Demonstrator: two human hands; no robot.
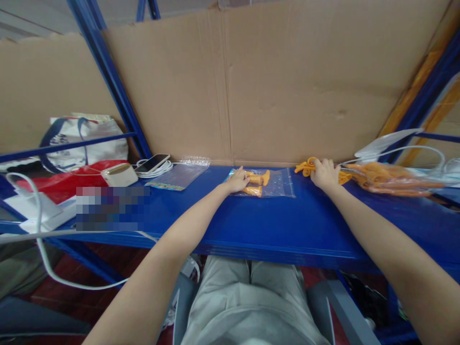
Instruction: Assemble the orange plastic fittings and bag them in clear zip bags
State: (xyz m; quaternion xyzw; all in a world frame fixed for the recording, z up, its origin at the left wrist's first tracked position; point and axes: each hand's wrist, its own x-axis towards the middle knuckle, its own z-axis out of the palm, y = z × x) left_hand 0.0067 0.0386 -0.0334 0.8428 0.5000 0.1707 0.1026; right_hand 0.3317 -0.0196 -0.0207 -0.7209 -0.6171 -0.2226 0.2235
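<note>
My left hand point(237, 182) is closed over the left end of a clear plastic bag point(282, 187), which lies flat on the blue table. Inside the bag are orange plastic pieces point(265, 178), partly covered by my fingers. To the right, my right hand point(326, 174) is bent around orange curly plastic parts point(305, 166); some stick out on both sides of it. Just beyond that hand sits a larger clear bag of orange plastic pieces point(391, 178). What exactly lies under my right fingers is hidden.
Left of my hands lies another clear bag point(183, 175) with a colourful strip. A phone point(154, 164) rests by a coiled white cable. Farther left are a white box point(119, 174), red material point(72, 176) and a cloth bag point(86, 141). Cardboard point(287, 86) and blue posts point(111, 76) stand behind.
</note>
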